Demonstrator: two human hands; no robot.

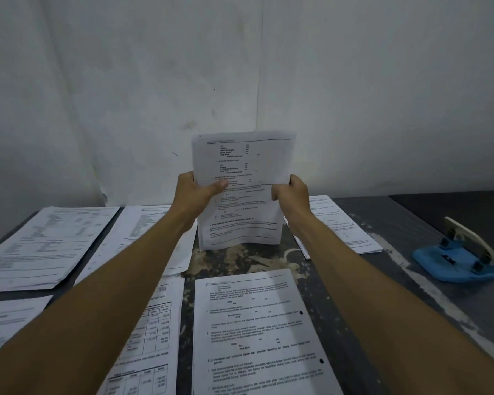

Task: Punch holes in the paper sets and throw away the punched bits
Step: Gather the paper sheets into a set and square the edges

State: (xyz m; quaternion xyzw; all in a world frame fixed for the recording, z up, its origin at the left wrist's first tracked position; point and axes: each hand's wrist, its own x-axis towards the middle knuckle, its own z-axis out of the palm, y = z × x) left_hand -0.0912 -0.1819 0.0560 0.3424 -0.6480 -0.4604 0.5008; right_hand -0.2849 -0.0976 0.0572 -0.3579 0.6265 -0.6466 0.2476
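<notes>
Nearest the lens: two bare forearms reaching forward over the table [354, 223], converging toward the middle. Below them lies a printed sheet [257, 332] with two punched holes on its right edge, and a page of tables [151, 332] to its left.

Left hand [197, 192] grips the left edge of a paper set [240, 192], thumb across the front, fingers curled behind. Right hand [293, 192] clasps the right edge the same way. The set stands upright, bottom edge on the table, slightly bowed, held between both hands at mid-height.

Paper thin, white, densely printed. Table dark, worn, with pale scuffed patches (paint or wear, cannot tell). More stacks [49, 240] lie flat to the left; another [340, 223] just right of the wrist.

Blue hole punch [457, 260] with pale lever sits well apart, at the right.
</notes>
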